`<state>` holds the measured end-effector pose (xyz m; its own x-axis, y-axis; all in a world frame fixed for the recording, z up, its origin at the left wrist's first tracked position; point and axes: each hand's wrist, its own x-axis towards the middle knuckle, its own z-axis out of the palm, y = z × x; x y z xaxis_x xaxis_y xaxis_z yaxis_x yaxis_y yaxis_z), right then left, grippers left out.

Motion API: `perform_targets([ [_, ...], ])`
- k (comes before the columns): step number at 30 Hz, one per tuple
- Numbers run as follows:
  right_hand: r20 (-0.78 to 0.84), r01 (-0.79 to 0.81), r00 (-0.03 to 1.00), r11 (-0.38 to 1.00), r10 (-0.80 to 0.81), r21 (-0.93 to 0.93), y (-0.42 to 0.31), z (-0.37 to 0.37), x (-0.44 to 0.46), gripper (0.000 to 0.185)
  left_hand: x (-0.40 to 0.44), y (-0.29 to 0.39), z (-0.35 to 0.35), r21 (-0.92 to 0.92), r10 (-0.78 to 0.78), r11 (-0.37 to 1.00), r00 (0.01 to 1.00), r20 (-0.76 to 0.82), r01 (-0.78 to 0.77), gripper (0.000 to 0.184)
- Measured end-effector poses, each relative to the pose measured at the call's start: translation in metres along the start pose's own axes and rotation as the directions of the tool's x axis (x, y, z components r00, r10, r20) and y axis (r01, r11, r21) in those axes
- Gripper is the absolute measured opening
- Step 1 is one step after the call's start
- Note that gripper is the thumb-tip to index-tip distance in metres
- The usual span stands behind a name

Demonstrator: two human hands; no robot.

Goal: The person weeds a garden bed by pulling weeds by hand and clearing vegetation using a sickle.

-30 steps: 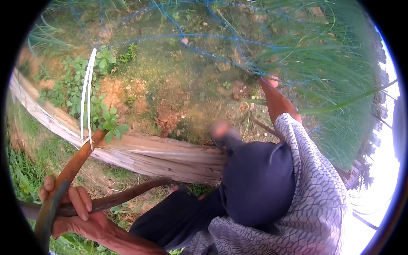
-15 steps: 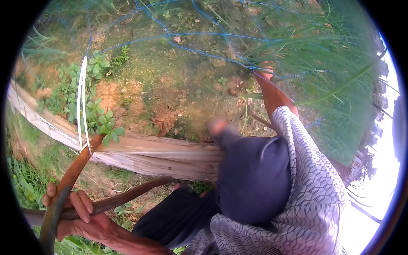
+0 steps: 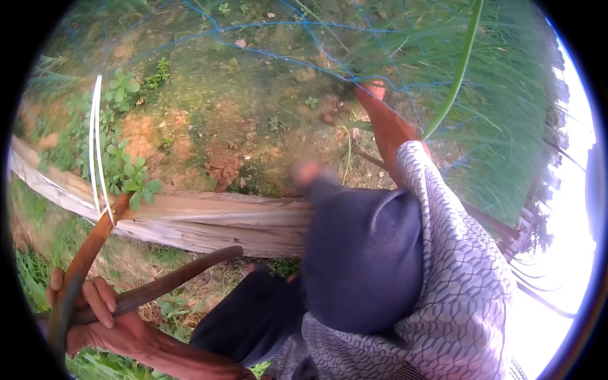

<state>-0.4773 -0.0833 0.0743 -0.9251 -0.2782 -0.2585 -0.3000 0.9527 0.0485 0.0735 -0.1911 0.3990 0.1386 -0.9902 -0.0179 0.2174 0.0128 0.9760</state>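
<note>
The largest area is the soil bed [image 3: 196, 95], running from 9 o'clock up past 12, mossy green and reddish brown. Long, thin green leaves [image 3: 494, 107] crowd 2 o'clock. A grey patterned garment [image 3: 468, 266] spreads at 4 o'clock, and a dark-clothed knee [image 3: 361, 266] bulges at 5. Pale, creased sheeting [image 3: 209, 221] edges the bed, from 9 o'clock round towards 6.

Blue netting [image 3: 272, 56] stretches across 12 o'clock and on to 1, in thin cords with wide openings. Low leafy plants [image 3: 123, 168] grow in a clump between 9 and 10 o'clock.

At 8 o'clock the left hand [image 3: 101, 320] is closed, its fingers curled about two rods where they cross. The curved rod [image 3: 88, 250], rusty brown above and darker below, passes between the fingers and slants up towards 9 o'clock, its upper end against the sheeting by the leafy plants. The dark rod [image 3: 164, 278] lies under it (the two make a lopsided cross) and points its free end to 2 o'clock from the hand.

At 1 o'clock the right hand [image 3: 373, 88] reaches in among the netting and the long leaves; too little of it shows to tell how far it is open or what it holds.

Slimmest are the white strips [image 3: 96, 139], two of them, tied near the curved rod's upper end and standing up towards 12 o'clock.
</note>
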Motion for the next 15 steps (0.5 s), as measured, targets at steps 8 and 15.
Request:
perform_targets([
  [8,0.372,0.161,0.901,0.968,-0.224,0.193,-0.032,-0.005,-0.080,0.015,0.004,-0.002,-0.008,-0.065,-0.022,0.998,0.998,0.063,0.026,0.077],
  [15,0.637,0.356,-0.027,0.588,-0.771,0.726,-0.062,-0.122,-0.255,0.047,0.017,-0.005,-0.028,-0.034,-0.033,0.999,0.975,0.220,0.042,0.074],
])
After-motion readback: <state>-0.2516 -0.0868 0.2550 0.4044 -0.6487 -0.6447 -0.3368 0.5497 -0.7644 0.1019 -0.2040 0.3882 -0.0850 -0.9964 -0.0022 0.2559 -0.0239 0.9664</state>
